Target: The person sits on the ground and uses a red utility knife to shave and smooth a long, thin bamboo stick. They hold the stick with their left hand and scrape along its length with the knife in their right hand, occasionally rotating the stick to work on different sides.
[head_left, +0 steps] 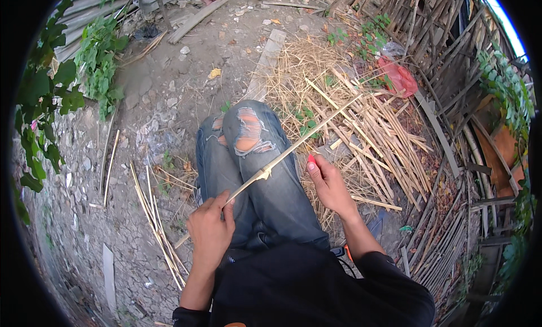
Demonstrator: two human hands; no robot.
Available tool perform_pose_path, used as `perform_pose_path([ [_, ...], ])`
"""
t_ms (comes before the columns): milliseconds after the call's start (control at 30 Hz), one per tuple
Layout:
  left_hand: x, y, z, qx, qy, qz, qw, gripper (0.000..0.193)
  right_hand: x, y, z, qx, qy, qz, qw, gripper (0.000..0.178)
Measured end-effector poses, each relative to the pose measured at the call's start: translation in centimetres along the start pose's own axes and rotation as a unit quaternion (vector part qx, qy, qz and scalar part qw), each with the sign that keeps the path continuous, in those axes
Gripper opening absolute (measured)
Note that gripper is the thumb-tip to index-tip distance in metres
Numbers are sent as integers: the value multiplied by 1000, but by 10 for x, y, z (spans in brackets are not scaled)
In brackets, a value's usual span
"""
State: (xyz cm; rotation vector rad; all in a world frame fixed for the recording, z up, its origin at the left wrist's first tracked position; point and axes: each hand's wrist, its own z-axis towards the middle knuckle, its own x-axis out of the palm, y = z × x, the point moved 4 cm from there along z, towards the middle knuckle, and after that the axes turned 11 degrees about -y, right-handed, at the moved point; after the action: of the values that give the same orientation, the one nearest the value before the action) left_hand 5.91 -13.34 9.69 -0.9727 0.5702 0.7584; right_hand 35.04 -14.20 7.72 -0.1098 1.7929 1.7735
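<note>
A long, thin bamboo strip (305, 138) slants across my lap, its far end up to the right over a pile of split strips. My left hand (210, 224) is closed around it near its lower end, and a short piece sticks out behind the hand. Partway along, a pale curl of shaving (265, 173) hangs from the strip at a darker joint. My right hand (332, 186) is closed, apart from the strip on its right side. Between its thumb and fingers shows the tip of a small red object (311, 158); the rest is hidden in the hand.
Split bamboo strips (389, 140) lie heaped at the right on straw-like shavings (305, 64). More thin strips (152, 219) lie on the left. A flat board (268, 61) lies ahead, a red plastic bag (398, 75) far right. A wooden stick fence (446, 39) borders the right.
</note>
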Motion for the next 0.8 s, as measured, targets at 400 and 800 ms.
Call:
perform_pose_path([
  [400,5,-23,5,-22,36,61,997,31,35,17,1,-81,71,-123,987,48],
  [800,11,-25,5,0,41,78,996,32,39,26,4,-114,92,-145,978,52],
])
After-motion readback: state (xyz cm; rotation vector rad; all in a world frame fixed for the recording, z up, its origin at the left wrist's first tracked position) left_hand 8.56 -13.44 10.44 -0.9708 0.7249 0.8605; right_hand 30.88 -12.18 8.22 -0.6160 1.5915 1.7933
